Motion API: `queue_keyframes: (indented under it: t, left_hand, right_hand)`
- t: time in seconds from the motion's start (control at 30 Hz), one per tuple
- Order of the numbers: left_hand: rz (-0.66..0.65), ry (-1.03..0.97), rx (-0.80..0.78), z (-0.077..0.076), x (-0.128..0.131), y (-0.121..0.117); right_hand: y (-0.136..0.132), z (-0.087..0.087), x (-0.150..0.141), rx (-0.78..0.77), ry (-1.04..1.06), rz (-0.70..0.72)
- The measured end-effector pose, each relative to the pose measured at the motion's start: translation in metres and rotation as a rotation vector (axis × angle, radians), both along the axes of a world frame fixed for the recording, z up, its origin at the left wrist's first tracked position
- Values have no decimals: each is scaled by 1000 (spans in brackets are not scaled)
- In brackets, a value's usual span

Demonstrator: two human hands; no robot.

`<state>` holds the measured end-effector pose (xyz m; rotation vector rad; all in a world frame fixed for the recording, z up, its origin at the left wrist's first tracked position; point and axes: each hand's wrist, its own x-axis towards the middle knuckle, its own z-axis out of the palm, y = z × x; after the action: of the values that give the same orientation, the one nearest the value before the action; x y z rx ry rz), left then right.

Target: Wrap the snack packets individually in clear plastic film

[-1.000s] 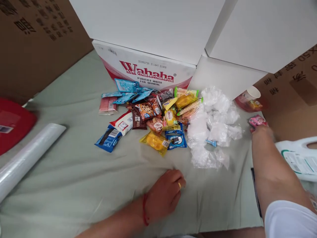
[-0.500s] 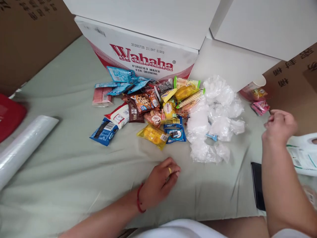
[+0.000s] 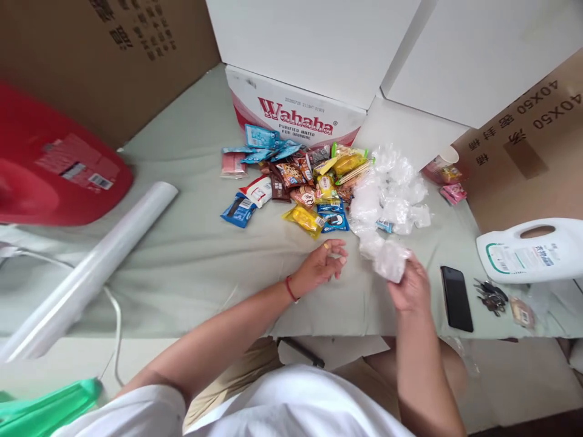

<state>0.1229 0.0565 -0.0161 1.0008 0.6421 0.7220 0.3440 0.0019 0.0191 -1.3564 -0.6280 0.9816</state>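
Note:
My right hand [image 3: 412,285] pinches a crumpled clear plastic bag [image 3: 390,261] at the near end of the bag pile. My left hand [image 3: 321,264], with a ring and a red wrist cord, rests over the cloth with fingers loosely curled and apart, holding nothing. Just beyond it lies a yellow snack packet [image 3: 304,220], beside a blue packet [image 3: 334,222]. Behind these is a heap of wrapped snacks, among them a brown cookie packet [image 3: 290,175] and light blue packets [image 3: 262,136]. More crumpled clear bags [image 3: 395,197] are piled to the right of the snacks.
A Wahaha carton [image 3: 296,109] stands behind the heap. At right are a paper cup [image 3: 444,162], pink packet [image 3: 453,193], white jug [image 3: 532,252], phone [image 3: 456,298] and keys [image 3: 492,297]. At left are a plastic film roll [image 3: 95,267] and red container [image 3: 68,164].
My right hand has come from beside the pink packet to the near bags and taken hold of one. My left hand's fingers have loosened. The view has shifted and widened.

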Motion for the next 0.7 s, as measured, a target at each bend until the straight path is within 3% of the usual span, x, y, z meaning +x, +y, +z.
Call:
queue_keyframes:
  t: [0.1, 0.17, 0.27, 0.37, 0.57, 0.7]
  left_hand:
    - [-21, -87, -43, 3, -1, 5]
    - [75, -119, -54, 3, -3, 11]
    - [238, -156, -105, 2, -8, 23]
    - [295, -209, -126, 2, -11, 31]
    - [167, -360, -233, -2, -9, 28]
    - [158, -318, -179, -3, -4, 22]
  right_hand:
    - [1, -4, -57, -134, 93, 193]
    - [2, -5, -76, -136, 110, 200]
    - [3, -3, -74, -53, 149, 27]
    - [-3, -3, -62, -28, 219, -49]
    - [-29, -12, -59, 42, 246, -52]
    - [-35, -10, -53, 84, 30, -1]
